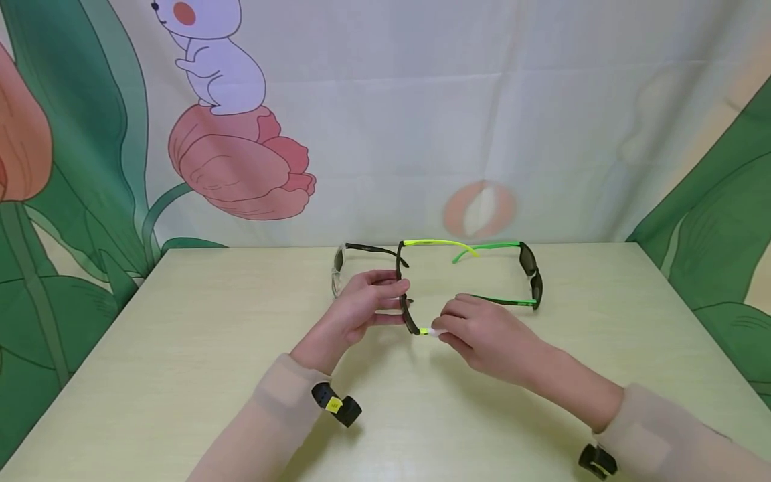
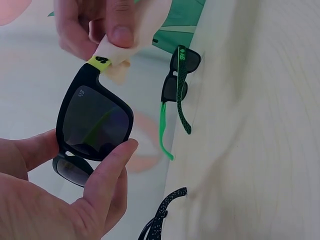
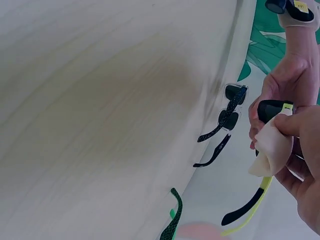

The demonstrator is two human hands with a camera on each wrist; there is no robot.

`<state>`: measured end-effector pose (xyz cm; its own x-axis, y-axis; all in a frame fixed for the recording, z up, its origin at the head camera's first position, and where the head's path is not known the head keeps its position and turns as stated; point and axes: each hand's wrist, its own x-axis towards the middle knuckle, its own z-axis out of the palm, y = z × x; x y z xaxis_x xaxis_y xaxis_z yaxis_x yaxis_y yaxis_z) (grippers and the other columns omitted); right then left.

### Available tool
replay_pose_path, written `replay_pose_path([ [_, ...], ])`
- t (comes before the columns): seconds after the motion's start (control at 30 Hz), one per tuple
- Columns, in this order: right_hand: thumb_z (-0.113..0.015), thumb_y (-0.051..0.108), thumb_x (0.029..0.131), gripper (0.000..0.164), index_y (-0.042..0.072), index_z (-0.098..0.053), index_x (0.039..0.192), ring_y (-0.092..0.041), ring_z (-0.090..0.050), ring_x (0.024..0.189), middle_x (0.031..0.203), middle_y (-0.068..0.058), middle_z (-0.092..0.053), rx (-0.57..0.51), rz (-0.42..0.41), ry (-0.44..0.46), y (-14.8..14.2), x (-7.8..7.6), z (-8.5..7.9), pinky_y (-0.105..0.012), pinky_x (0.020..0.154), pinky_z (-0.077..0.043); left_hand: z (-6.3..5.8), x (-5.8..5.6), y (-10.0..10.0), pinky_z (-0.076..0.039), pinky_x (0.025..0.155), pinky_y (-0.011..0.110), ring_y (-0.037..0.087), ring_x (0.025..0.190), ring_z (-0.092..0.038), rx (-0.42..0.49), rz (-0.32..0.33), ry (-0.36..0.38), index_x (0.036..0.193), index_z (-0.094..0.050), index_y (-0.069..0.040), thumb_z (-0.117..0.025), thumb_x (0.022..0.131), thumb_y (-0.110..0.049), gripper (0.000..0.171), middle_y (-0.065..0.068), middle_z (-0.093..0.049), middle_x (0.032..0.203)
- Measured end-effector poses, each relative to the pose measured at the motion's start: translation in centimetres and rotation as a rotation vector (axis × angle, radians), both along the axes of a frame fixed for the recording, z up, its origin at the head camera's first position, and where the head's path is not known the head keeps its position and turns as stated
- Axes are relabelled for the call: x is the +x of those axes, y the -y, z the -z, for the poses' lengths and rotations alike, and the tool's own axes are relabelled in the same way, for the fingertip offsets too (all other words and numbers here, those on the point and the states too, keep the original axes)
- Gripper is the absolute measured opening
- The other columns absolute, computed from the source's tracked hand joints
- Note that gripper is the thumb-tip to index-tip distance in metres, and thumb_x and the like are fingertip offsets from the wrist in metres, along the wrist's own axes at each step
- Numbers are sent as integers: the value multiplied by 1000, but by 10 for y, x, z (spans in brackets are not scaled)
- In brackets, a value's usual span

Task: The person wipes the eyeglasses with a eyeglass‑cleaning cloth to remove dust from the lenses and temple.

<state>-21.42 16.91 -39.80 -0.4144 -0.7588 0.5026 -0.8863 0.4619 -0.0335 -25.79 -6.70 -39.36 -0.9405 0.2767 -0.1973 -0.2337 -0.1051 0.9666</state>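
Note:
Black sunglasses with yellow temples (image 2: 95, 122) are held up above the table. My left hand (image 1: 361, 301) pinches their front near the bridge between thumb and fingers, as the left wrist view shows. A small off-white cloth (image 3: 272, 150) is folded over one temple close to the hinge. My right hand (image 1: 484, 331) pinches the cloth and the temple inside it; the cloth hides part of that temple. In the right wrist view, the temple's black tip hangs out below the cloth.
Sunglasses with a clear frame and black temples (image 3: 231, 120) stand on the table behind my left hand. Black sunglasses with green temples (image 1: 530, 271) stand to the right, beyond my right hand. A printed curtain (image 1: 391, 134) hangs along the back edge of the pale wooden table (image 1: 199, 321).

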Motion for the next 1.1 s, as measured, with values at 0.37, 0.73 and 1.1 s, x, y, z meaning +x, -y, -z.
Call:
replay_pose_path([
  [0.37,-81,2,87,14,6,-73,98,-17,-62,86,92,1,-66,-11,17,21,4,2,-1,-29,77,-57,1,-2,-3,-62,83,44,24,92,-68,-15,-2,12,143,-47,6,-66,100,-10,49,17,-59,127],
  [0.73,-78,3,89,11,9,-71,95,-15,-59,86,91,4,-64,5,55,44,-14,-1,4,-28,76,-55,-1,-4,5,-62,83,46,29,98,-70,-32,5,6,144,-47,6,-65,101,-10,50,23,-54,135],
  [1.1,-80,-4,85,20,9,-71,96,-15,-61,93,96,6,-65,-61,112,51,-39,-2,9,-29,76,-58,-2,-3,15,-62,85,45,24,93,-69,-39,15,19,144,-48,5,-64,101,-10,48,19,-55,132],
])
